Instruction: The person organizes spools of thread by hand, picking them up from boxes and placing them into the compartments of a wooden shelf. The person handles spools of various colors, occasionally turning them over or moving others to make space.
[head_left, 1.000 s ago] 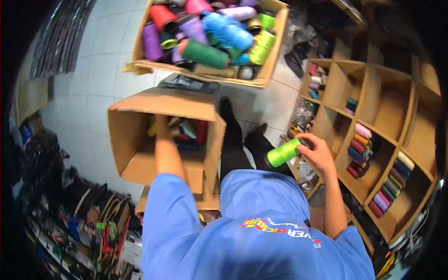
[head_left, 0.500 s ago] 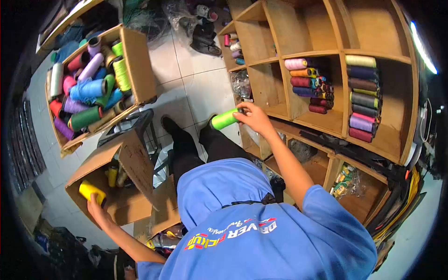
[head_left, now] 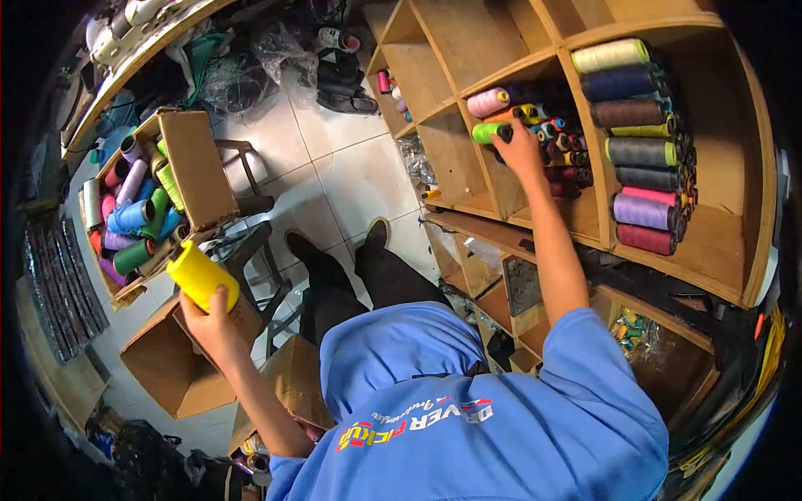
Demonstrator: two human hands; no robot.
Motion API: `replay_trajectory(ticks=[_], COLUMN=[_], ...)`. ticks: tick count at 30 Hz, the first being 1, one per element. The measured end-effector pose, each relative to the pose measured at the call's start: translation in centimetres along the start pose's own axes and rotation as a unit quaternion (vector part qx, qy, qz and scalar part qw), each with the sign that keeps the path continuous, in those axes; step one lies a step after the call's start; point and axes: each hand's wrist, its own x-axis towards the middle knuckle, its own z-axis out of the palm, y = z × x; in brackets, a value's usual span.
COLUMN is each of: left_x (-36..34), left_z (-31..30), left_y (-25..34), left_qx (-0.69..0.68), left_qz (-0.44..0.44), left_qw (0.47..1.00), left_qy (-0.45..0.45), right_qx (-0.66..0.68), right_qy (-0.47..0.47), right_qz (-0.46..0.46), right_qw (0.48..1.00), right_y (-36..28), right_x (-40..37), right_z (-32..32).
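In my left hand (head_left: 210,316), held up on the left, is a yellow thread spool (head_left: 203,277), tilted, with fingers wrapped round its lower end. A cardboard box (head_left: 180,367) with its mouth open lies below it. My right hand (head_left: 521,152) reaches into a middle compartment of the wooden shelf (head_left: 468,154). Its fingers grip a lime green thread spool (head_left: 491,133) by the dark end. Just beside that spool, a pink spool (head_left: 488,103) and several coloured spools (head_left: 568,159) lie stacked on their sides, partly hidden by my hand.
A cardboard box (head_left: 196,171) full of mixed spools stands at the upper left. In the right compartment, more spools (head_left: 639,152) are stacked in a column. Dark chair parts (head_left: 259,242) stand near my legs. Plastic bags and shoes (head_left: 342,79) lie on the tiled floor (head_left: 334,179).
My right hand has carried the lime green spool up and right into the shelf compartment. My left hand has lifted the yellow spool up out of the lower box. The view has shifted.
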Motion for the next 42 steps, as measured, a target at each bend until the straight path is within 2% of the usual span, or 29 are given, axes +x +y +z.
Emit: replay_trajectory(ticks=[4, 5, 8, 15, 17, 19, 20, 21, 22, 24, 27, 30, 32, 33, 36, 39, 42], left_x=[-2.5, -2.9, -3.3, -2.9, -2.8, -2.7, -2.8, -3.0, -2.9, -2.4, -3.9, -6.1, -8.0, -8.9, -11.3, -12.6, -13.0], left_z=[3.0, 3.2, 3.0, 2.2, 2.2, 2.5, 3.0, 3.6, 4.3, 5.4, 10.6, 16.2, 19.5, 20.6, 22.5, 22.8, 22.6], left_y=[0.5, 0.6, 0.4, 0.4, 0.4, 0.2, 0.2, 0.3, 0.3, -0.9, -0.1, -0.4, -0.1, 0.3, 1.0, 0.7, -0.7], left_qx=[0.01, 0.018, 0.037, 0.045, 0.049, 0.049, 0.053, 0.055, 0.056, -0.002, -0.026, -0.022, 0.0, 0.038, 0.007, 0.008, 0.028], left_qz=[-0.013, -0.016, -0.024, -0.008, -0.01, -0.011, -0.011, -0.012, -0.011, -0.067, -0.048, -0.043, 0.012, 0.055, 0.098, 0.065, 0.046], left_qw=[1.0, 1.0, 0.999, 0.999, 0.998, 0.998, 0.996, 0.995, 0.993, 0.977, 0.936, 0.87, 0.838, 0.828, 0.808, 0.801, 0.808], left_qy=[-0.013, -0.016, -0.012, -0.014, -0.026, -0.049, -0.067, -0.085, -0.103, -0.202, -0.348, -0.49, -0.545, -0.556, -0.582, -0.595, -0.586], right_qx=[-0.069, -0.073, -0.118, -0.065, -0.048, -0.005, 0.015, -0.019, -0.006, -0.065, -0.115, -0.116, -0.096, -0.094, -0.073, -0.074, -0.074], right_qy=[-0.026, -0.014, 0.005, 0.06, 0.054, 0.052, 0.051, 0.045, 0.017, 0.003, 0.037, 0.048, 0.056, 0.059, 0.05, 0.047, 0.062], right_qz=[0.008, -0.029, -0.045, -0.034, -0.027, 0.031, 0.06, 0.091, 0.151, 0.237, 0.295, 0.334, 0.366, 0.369, 0.363, 0.356, 0.307], right_qw=[0.997, 0.997, 0.992, 0.995, 0.997, 0.998, 0.997, 0.995, 0.988, 0.969, 0.948, 0.934, 0.924, 0.923, 0.928, 0.93, 0.947], right_y=[1.4, 2.7, 2.0, 3.0, 1.6, -0.3, -0.7, 0.7, 0.2, 2.4, 7.4, 12.6, 14.7, 15.5, 17.4, 17.8, 17.7], right_x=[1.6, 1.9, 1.9, 2.3, 1.2, -1.1, -2.2, -3.3, -4.5, -6.2, -7.7, -7.3, -6.1, -5.7, -3.5, -2.0, -1.3], right_z=[1.2, 2.2, 2.2, 3.7, 2.4, -0.5, -1.4, -1.8, -3.5, -4.4, -4.3, -3.5, -3.0, -2.6, -2.0, -2.0, -2.2])
